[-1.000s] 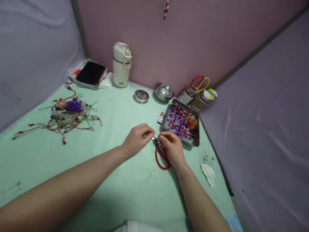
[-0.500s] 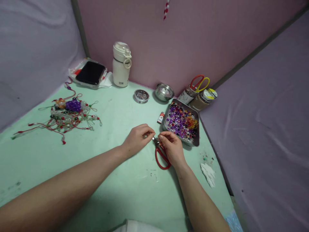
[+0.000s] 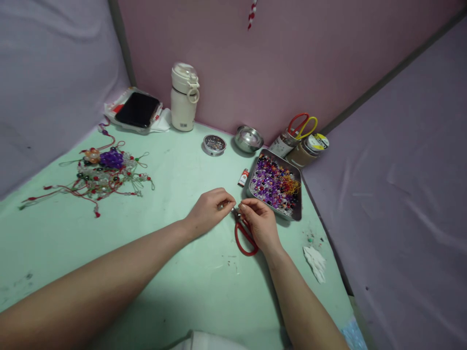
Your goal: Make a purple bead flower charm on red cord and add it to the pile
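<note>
My left hand (image 3: 212, 209) and my right hand (image 3: 260, 221) meet fingertip to fingertip, a small gap apart, at the near left corner of the bead tray. Both are closed in a pinch; whatever lies between the fingertips is too small to name. Beneath them on the table lie red-handled scissors (image 3: 245, 243), their blades partly covered by my fingers. The metal tray (image 3: 301, 204) holds many purple, clear, red and dark beads (image 3: 270, 182) and a tangle of yellow-orange thread (image 3: 291, 184). A small red and white box (image 3: 243, 178) sits beside the tray's left wall.
Strung bead pieces (image 3: 105, 175) lie at the left. Along the back stand a phone (image 3: 138, 109), a cream bottle (image 3: 183, 104), a round clear case (image 3: 214, 145), a steel bowl (image 3: 248, 139) and jars, one with scissors (image 3: 299, 125). Crumpled tissue (image 3: 314, 264) lies at right.
The view has shifted very slightly. Both hands keep their pinch in almost the same place above the scissors.
</note>
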